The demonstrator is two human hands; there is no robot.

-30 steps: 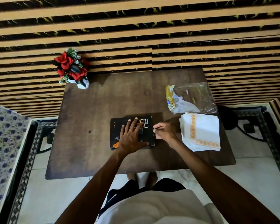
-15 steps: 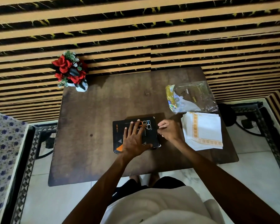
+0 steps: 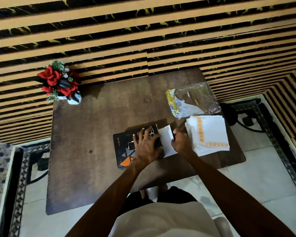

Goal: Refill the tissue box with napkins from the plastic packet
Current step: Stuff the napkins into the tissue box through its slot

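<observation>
A person leans over a dark wooden table [image 3: 85, 142], both bare forearms reaching in from the near edge. The left hand [image 3: 146, 147] lies flat with fingers spread on top of the black tissue box [image 3: 125, 151], pressing it down without gripping anything. The right hand [image 3: 181, 142] is curled at the box's right end, its fingers closed on the edge of a white flap [image 3: 167, 142] that stands open there; whether this is the box's end flap or a napkin cannot be told. The box sits near the table's front edge, directly under the left palm and touching the white sheet at its right. Just beside the right hand, a stack of white napkins [image 3: 210, 134] with an orange border rests on the table, and behind it lies the clear plastic packet [image 3: 193, 101], crumpled and open. A pot of red flowers [image 3: 61, 84] stands at the far left corner
</observation>
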